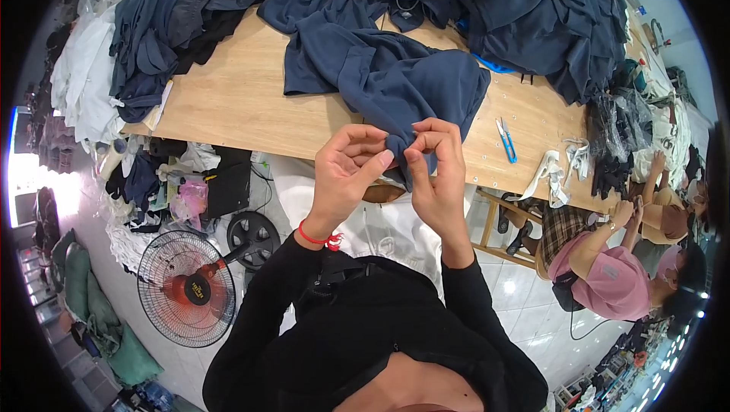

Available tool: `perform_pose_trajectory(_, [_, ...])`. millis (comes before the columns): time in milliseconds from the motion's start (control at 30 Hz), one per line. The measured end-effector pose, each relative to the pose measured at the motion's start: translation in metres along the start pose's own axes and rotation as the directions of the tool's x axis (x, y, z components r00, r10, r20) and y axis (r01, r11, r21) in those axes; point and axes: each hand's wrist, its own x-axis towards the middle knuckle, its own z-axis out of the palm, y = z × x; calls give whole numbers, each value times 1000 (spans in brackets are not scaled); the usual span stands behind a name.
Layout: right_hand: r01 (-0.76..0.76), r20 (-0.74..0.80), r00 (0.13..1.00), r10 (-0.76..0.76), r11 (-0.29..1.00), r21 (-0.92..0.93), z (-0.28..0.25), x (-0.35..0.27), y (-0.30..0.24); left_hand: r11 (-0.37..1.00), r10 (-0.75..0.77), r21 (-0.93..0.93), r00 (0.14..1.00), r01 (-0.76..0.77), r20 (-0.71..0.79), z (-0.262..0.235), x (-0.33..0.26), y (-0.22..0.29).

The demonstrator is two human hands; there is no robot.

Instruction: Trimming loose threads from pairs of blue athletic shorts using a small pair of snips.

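Note:
A navy garment point(414, 81) lies across the front of the wooden table, and its near end is bunched up at the table edge. My left hand point(350, 168) has that end between thumb and curled fingertips. Close beside it, my right hand point(439, 176) pinches the same gathered cloth between thumb and fingers. A short length of the fabric hangs down between the two hands. Whether anything small is inside the folds cannot be seen. To the right of the garment lie thread snips point(506, 141) with blue handles.
Large heaps of navy garments point(532, 16) cover the far side of the wooden table point(236, 100). White fabric strips point(551, 176) lie at its right. A standing fan point(186, 289) is at my lower left. A person in a pink shirt point(612, 279) sits at the right, near another person.

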Motion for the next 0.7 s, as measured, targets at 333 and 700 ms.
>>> perform_pose_trajectory(333, [-169,-406,909,91,972,-162,-60,12,65,992,-39,-125,993,25,-110,-13,0,-8])
perform_pose_trajectory(700, [-346,-411,910,-54,446,-825,-113,-56,213,978,114,-144,969,-148,-221,-18,-1,-11])
